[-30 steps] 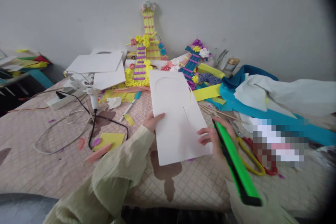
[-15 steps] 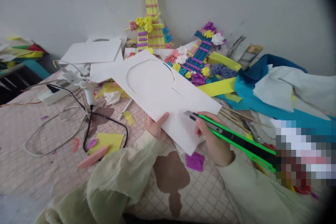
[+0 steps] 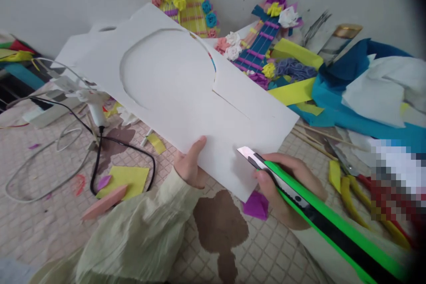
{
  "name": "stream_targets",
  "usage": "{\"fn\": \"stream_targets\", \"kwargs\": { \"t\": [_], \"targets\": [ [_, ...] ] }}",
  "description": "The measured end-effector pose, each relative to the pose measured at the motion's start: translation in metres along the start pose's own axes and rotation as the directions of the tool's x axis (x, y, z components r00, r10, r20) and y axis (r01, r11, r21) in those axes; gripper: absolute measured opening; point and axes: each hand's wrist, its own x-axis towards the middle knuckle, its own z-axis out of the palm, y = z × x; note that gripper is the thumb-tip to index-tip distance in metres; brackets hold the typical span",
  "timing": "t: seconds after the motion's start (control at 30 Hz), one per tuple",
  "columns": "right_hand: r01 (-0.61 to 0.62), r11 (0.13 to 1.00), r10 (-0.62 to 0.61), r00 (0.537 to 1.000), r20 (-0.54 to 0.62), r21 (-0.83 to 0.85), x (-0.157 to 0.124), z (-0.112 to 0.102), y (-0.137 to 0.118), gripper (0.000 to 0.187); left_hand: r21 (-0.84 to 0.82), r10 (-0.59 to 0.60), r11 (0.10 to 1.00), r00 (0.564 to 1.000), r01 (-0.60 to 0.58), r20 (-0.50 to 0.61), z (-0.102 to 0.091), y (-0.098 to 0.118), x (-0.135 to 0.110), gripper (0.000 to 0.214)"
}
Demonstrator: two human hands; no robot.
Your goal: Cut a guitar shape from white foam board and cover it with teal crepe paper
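Note:
My left hand [image 3: 190,165] grips the near edge of a large white foam sheet [image 3: 173,93], thumb on top, holding it tilted up off the table. A round outline and a straight slit are cut into the sheet. My right hand [image 3: 289,186] is closed round a green and black utility knife [image 3: 319,213]. Its blade tip rests at the sheet's near right part.
A glue gun [image 3: 95,106] with a black cord and a power strip lie at the left. Colourful craft guitars [image 3: 259,44] lean on the wall behind. Blue and white cloth [image 3: 366,93], yellow-handled scissors [image 3: 353,195], yellow and purple foam scraps lie around.
The sheet has been turned and lifted closer to me, filling more of the view. My right hand has swung the knife so that its blade meets the sheet's near edge.

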Motion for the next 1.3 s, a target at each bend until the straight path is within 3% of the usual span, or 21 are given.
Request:
{"fn": "stream_targets", "kwargs": {
  "t": [0.07, 0.17, 0.27, 0.87, 1.13, 1.3],
  "targets": [
    [0.072, 0.992, -0.071, 0.997, 0.016, -0.106, -0.0007, -0.0008, -0.0006, 0.022, 0.019, 0.019, 1.000, 0.999, -0.019, -0.031, 0.0002, -0.0013, 0.0007, 0.048],
    [0.134, 0.979, -0.126, 0.990, 0.056, -0.156, 0.0001, -0.0008, -0.0016, 0.021, 0.039, 0.044, 0.998, 0.999, -0.045, 0.022, -0.0019, -0.0036, 0.0004, 0.049],
    [0.140, 0.978, -0.131, 0.989, 0.070, -0.151, 0.0017, -0.0002, -0.0016, 0.021, 0.040, 0.071, 0.996, 0.995, -0.074, 0.064, -0.0047, -0.0053, -0.0008, 0.047],
    [0.235, 0.966, -0.219, 0.966, 0.136, -0.108, 0.0011, 0.0037, -0.0002, 0.021, 0.027, 0.108, 0.994, 0.993, -0.110, 0.037, -0.0026, -0.0048, 0.0017, 0.050],
    [0.378, 0.926, -0.374, 0.908, 0.191, 0.019, 0.0057, 0.0038, 0.0067, 0.033, 0.065, 0.159, 0.985, 0.986, -0.162, 0.042, -0.0017, -0.0034, 0.0013, 0.043],
    [0.329, 0.944, -0.321, 0.913, 0.253, 0.013, 0.0070, 0.0032, 0.0057, 0.029, 0.142, 0.191, 0.971, 0.981, -0.194, 0.034, -0.0052, -0.0055, 0.0033, 0.039]
  ]
}}
